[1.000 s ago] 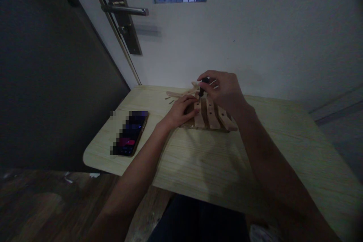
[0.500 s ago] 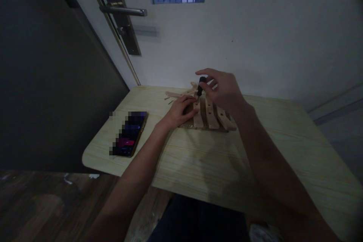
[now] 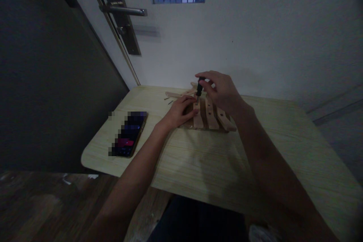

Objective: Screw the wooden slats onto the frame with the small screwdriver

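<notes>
A small black-handled screwdriver [image 3: 200,86] is pinched in my right hand [image 3: 222,87], its handle leaning slightly right. Its metal tip meets the upper hole of the leftmost curved wooden piece [image 3: 198,121]. My left hand [image 3: 181,110] rests at that piece's left side, thumb and fingertips pressed against it and holding it. Two more curved wooden pieces with holes, a middle one [image 3: 211,120] and a right one [image 3: 225,121], lie alongside on a brown base [image 3: 202,129]. My right hand partly covers their upper ends.
Loose wooden pieces [image 3: 177,93] and two screws [image 3: 168,100] lie behind my left hand. A phone [image 3: 129,134] lies on the left of the pale wooden table [image 3: 181,162]. Beyond the table stands a white door with a metal handle [image 3: 124,10].
My right hand has shifted slightly left and its fingers have turned a little around the screwdriver's handle. My left hand and the wooden pieces stay in place.
</notes>
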`<state>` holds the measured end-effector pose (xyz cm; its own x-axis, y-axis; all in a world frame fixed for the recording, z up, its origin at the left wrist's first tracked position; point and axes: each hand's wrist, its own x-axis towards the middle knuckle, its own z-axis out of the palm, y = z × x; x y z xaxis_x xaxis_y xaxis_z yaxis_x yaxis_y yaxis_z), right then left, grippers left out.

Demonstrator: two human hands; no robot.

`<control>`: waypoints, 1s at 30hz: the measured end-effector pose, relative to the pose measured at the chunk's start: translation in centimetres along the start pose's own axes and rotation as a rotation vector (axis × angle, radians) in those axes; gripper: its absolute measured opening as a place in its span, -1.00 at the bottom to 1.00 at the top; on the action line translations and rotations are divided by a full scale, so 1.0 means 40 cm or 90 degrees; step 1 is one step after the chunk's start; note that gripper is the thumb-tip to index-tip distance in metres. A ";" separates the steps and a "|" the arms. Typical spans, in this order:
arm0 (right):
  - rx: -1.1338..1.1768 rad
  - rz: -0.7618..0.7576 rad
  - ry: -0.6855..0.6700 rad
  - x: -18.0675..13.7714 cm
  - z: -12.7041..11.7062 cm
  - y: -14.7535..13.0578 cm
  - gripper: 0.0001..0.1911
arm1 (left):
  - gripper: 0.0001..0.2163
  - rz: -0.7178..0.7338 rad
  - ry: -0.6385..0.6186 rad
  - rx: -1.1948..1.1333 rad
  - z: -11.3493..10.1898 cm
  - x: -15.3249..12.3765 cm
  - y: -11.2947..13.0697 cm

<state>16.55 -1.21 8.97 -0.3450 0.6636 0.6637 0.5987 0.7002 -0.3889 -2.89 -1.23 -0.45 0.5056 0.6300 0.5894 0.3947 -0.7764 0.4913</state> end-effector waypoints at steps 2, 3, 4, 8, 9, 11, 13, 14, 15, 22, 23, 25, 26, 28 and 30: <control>0.011 0.018 -0.013 0.003 -0.008 -0.010 -0.73 | -0.66 -0.005 0.003 0.000 0.000 0.000 -0.001; 0.013 0.028 -0.020 0.005 -0.011 -0.014 -0.78 | -0.67 -0.008 0.002 -0.002 0.001 0.000 -0.001; 0.010 0.040 -0.020 0.006 -0.014 -0.016 -0.83 | -0.67 -0.013 0.002 -0.003 0.001 0.000 -0.002; -0.021 0.094 0.024 0.008 -0.009 -0.010 -0.73 | -0.67 -0.017 -0.005 -0.007 0.001 0.000 -0.001; -0.026 0.104 0.032 0.007 -0.006 -0.007 -0.70 | -0.67 -0.015 -0.005 -0.005 0.001 0.000 -0.001; -0.029 0.105 0.034 0.006 -0.001 -0.002 -0.71 | -0.66 -0.009 -0.004 -0.001 -0.001 0.000 0.001; -0.024 0.084 0.034 0.006 0.001 -0.001 -0.76 | -0.66 -0.008 -0.004 0.000 -0.003 0.000 0.003; -0.020 0.073 0.033 0.006 0.000 -0.002 -0.79 | -0.66 -0.008 -0.005 -0.001 -0.004 0.000 0.004; -0.016 0.066 0.032 0.006 -0.001 -0.003 -0.81 | -0.66 -0.009 -0.005 -0.001 -0.004 0.000 0.004; -0.030 0.070 -0.006 0.004 -0.012 -0.021 -0.88 | -0.67 -0.010 -0.003 0.000 -0.004 0.000 0.004; -0.043 0.069 -0.005 0.004 -0.012 -0.022 -0.86 | -0.67 -0.011 -0.005 0.000 -0.004 0.000 0.005; -0.063 0.078 0.003 0.005 -0.009 -0.020 -0.80 | -0.67 -0.012 -0.007 -0.003 -0.005 -0.001 0.006; -0.067 0.083 0.005 0.006 -0.007 -0.017 -0.78 | -0.66 -0.012 -0.007 -0.005 -0.005 -0.001 0.006; -0.061 0.076 0.006 0.009 -0.001 -0.010 -0.76 | -0.66 -0.010 -0.007 -0.007 -0.005 0.000 0.005; -0.050 0.046 0.011 0.010 0.005 -0.004 -0.76 | -0.66 -0.009 -0.007 -0.004 -0.004 0.000 0.003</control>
<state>16.18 -1.01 9.19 -0.2869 0.7064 0.6471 0.6765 0.6277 -0.3853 -2.96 -1.33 -0.30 0.5082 0.6411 0.5751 0.3978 -0.7670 0.5035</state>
